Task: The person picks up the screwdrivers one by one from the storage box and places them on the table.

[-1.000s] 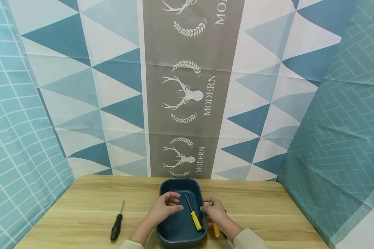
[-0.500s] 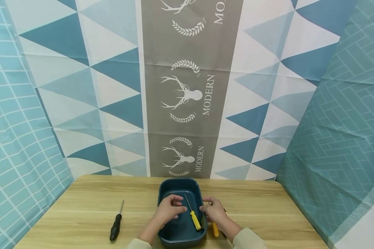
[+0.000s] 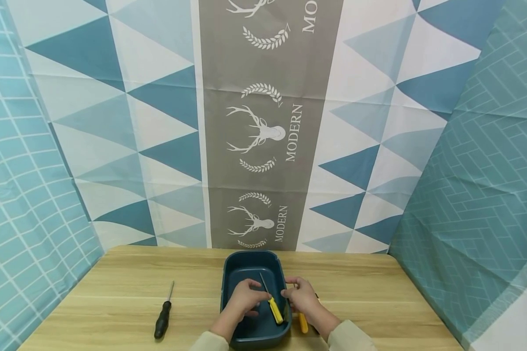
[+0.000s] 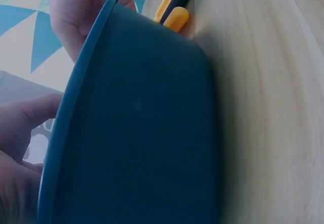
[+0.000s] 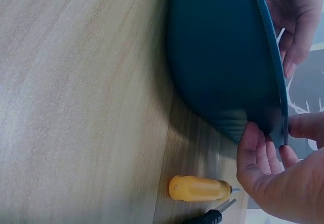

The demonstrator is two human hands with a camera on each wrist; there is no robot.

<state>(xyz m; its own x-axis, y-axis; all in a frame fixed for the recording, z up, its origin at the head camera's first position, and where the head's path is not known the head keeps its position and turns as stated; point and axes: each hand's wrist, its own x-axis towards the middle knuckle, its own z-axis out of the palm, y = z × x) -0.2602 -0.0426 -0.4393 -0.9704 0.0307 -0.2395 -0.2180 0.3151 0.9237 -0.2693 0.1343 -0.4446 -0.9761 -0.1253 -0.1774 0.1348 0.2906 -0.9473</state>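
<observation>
A dark blue plastic bin (image 3: 230, 265) stands on the table, with a yellow-handled screwdriver (image 3: 275, 312) lying inside it. My left hand (image 3: 244, 298) is over the bin, fingers loosely bent, its thumb tip close to the top of the yellow handle; whether they touch I cannot tell. At the right side, my right hand (image 3: 303, 296) pinches the bin's rim, thumb inside and fingers against the outer wall (image 5: 228, 57). Beside that wall lie an orange-handled screwdriver (image 5: 198, 189) and a black-handled one (image 5: 205, 217), partly hidden by the right hand in the head view.
Another black-handled screwdriver (image 3: 163, 319) lies on the wooden table (image 3: 114, 302) left of the bin. The left wrist view shows a further yellow handle (image 4: 169, 0) beyond the bin. A patterned cloth (image 3: 254, 146) hangs behind the table.
My left hand has moved right and a little down, deeper over the bin, toward the yellow-handled screwdriver. My right hand keeps its hold on the rim.
</observation>
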